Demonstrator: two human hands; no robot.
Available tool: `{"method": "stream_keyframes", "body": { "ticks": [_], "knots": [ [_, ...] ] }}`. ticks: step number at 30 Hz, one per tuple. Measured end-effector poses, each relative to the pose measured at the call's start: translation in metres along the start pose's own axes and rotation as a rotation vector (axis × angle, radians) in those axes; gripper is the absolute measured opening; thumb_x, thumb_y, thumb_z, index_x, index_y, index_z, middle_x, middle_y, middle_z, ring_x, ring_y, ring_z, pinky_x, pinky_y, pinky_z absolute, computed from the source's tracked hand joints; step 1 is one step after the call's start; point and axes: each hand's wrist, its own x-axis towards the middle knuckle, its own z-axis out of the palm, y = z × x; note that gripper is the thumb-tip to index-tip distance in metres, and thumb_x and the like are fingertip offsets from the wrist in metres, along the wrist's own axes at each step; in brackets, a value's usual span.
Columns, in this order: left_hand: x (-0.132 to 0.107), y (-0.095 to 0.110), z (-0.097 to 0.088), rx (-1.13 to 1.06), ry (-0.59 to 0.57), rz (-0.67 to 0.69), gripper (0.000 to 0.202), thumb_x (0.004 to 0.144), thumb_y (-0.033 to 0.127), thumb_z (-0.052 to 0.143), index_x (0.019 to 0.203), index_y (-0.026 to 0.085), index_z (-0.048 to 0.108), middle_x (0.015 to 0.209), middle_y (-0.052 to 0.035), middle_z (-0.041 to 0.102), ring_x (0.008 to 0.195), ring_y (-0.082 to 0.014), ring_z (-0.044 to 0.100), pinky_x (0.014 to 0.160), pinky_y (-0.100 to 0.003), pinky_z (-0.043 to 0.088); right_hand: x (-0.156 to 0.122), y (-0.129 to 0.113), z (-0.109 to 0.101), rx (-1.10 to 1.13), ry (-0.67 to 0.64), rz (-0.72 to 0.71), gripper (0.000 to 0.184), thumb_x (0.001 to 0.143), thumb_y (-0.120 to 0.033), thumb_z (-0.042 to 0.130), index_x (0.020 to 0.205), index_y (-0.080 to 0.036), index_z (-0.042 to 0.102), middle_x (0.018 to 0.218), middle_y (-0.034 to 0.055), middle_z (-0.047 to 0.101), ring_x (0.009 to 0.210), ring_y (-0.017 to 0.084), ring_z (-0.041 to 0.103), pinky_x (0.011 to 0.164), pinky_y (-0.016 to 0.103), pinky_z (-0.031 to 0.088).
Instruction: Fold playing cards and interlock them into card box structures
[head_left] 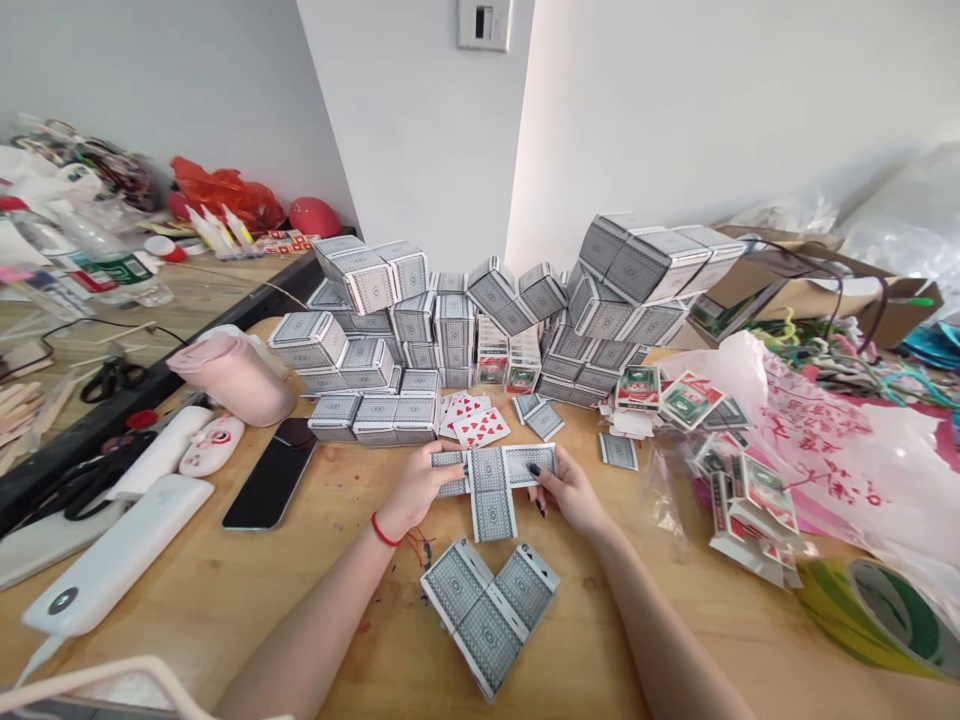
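Both hands grip a T-shaped piece of folded playing cards [492, 495], patterned backs facing up. My left hand [416, 488] pinches its left arm, and my right hand [574, 490] holds its right arm between thumb and fingers. Nearer me on the table lies a heart-shaped block of cards [489, 625]. Beyond my hands are face-up heart cards [480, 424] and a few loose folded cards [538, 415]. Blocks built from cards [397, 410] stand stacked at the back left, with another tilted stack [630, 265] at the back right.
A phone [271, 475], a white power bank [120, 555] and a rolled pink cloth [232, 375] lie on the left. To the right are empty card boxes [754, 515], a pink-printed plastic bag [817, 430] and a roll of yellow-green tape [847, 610]. A single folded card [619, 451] lies nearby.
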Motion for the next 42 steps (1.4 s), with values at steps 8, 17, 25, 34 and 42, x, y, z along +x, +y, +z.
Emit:
{"method": "stream_keyframes", "body": {
  "ticks": [8, 17, 25, 34, 42],
  "knots": [
    [0.001, -0.003, 0.000, -0.028, 0.005, -0.009, 0.029, 0.054, 0.019, 0.069, 0.081, 0.013, 0.060, 0.076, -0.0034, 0.064, 0.066, -0.0133, 0.058, 0.063, -0.025, 0.044, -0.001, 0.001, 0.001, -0.015, -0.011, -0.017, 0.025, 0.079, -0.041, 0.051, 0.083, -0.020, 0.039, 0.052, -0.0061, 0.054, 0.036, 0.005, 0.043, 0.034, 0.015, 0.034],
    [0.002, -0.005, 0.003, -0.037, 0.010, 0.004, 0.029, 0.054, 0.019, 0.069, 0.081, 0.013, 0.060, 0.078, -0.0033, 0.065, 0.068, -0.0134, 0.058, 0.064, -0.025, 0.044, -0.001, 0.002, 0.005, -0.154, 0.045, 0.017, 0.025, 0.079, -0.043, 0.047, 0.081, -0.021, 0.036, 0.049, -0.0085, 0.049, 0.032, 0.005, 0.035, 0.030, 0.016, 0.028],
    [0.004, -0.008, 0.003, -0.037, 0.035, -0.014, 0.028, 0.053, 0.017, 0.070, 0.078, 0.014, 0.058, 0.068, -0.0010, 0.062, 0.062, -0.0119, 0.056, 0.061, -0.024, 0.043, -0.001, 0.007, 0.009, -0.217, 0.041, 0.043, 0.023, 0.080, -0.043, 0.045, 0.082, -0.021, 0.036, 0.049, -0.0089, 0.044, 0.035, 0.005, 0.033, 0.033, 0.017, 0.026],
    [0.003, -0.007, 0.006, -0.092, 0.032, -0.026, 0.029, 0.053, 0.016, 0.070, 0.078, 0.014, 0.056, 0.068, 0.0002, 0.062, 0.062, -0.0110, 0.056, 0.064, -0.025, 0.043, 0.000, 0.007, 0.010, -0.242, 0.032, 0.021, 0.024, 0.082, -0.043, 0.042, 0.083, -0.021, 0.036, 0.049, -0.0090, 0.040, 0.038, 0.006, 0.034, 0.037, 0.018, 0.026],
    [0.003, -0.009, 0.011, -0.054, 0.019, -0.044, 0.034, 0.053, 0.018, 0.070, 0.083, 0.014, 0.056, 0.067, -0.0001, 0.061, 0.061, -0.0111, 0.055, 0.060, -0.024, 0.042, 0.001, 0.010, 0.015, -0.218, -0.014, 0.000, 0.023, 0.084, -0.043, 0.040, 0.077, -0.022, 0.033, 0.048, -0.0093, 0.038, 0.039, 0.006, 0.032, 0.039, 0.018, 0.025]
  ]
}}
